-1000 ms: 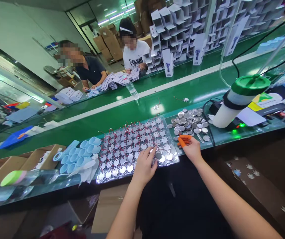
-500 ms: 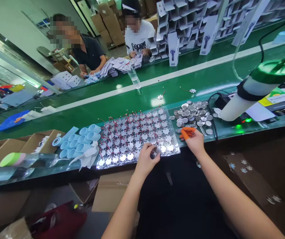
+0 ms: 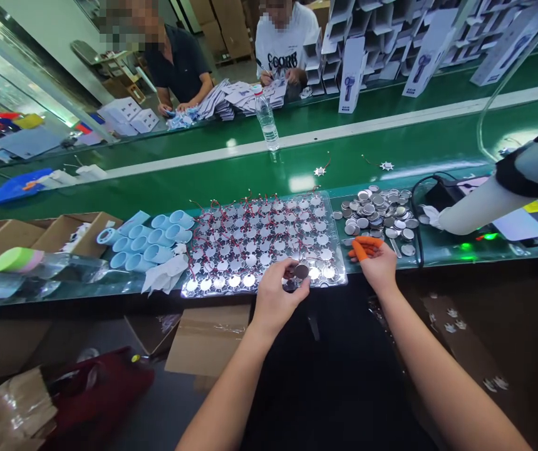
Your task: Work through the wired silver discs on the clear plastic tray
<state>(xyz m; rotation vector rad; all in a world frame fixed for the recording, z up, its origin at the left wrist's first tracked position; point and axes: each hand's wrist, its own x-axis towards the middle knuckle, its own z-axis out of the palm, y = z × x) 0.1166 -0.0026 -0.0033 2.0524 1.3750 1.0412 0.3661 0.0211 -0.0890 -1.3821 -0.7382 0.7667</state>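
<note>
My left hand (image 3: 278, 297) pinches a dark metal disc (image 3: 301, 270) with its fingertips, just above the front right of a clear plastic tray (image 3: 334, 263). The tray holds several rows of shiny star-edged metal discs (image 3: 263, 241) with thin red wires. My right hand (image 3: 377, 266), with orange finger cots (image 3: 365, 245) on its curled fingers, rests just right of the tray. It is nearest a loose pile of silver metal discs (image 3: 374, 216). I see nothing held in it, though its fingers hide part of the palm.
Pale blue tubes (image 3: 149, 241) lie left of the tray, by open cardboard boxes (image 3: 0, 235). A white cylinder with a black collar (image 3: 480, 207) and a black cable stand right. Beyond lies a green conveyor belt (image 3: 203, 163), with a water bottle (image 3: 267, 122) and two co-workers handling papers across it.
My left hand has lifted a dark disc up from the tray and turned it in its fingertips. My right hand stays beside the tray. The whole view has shifted as my head moved.
</note>
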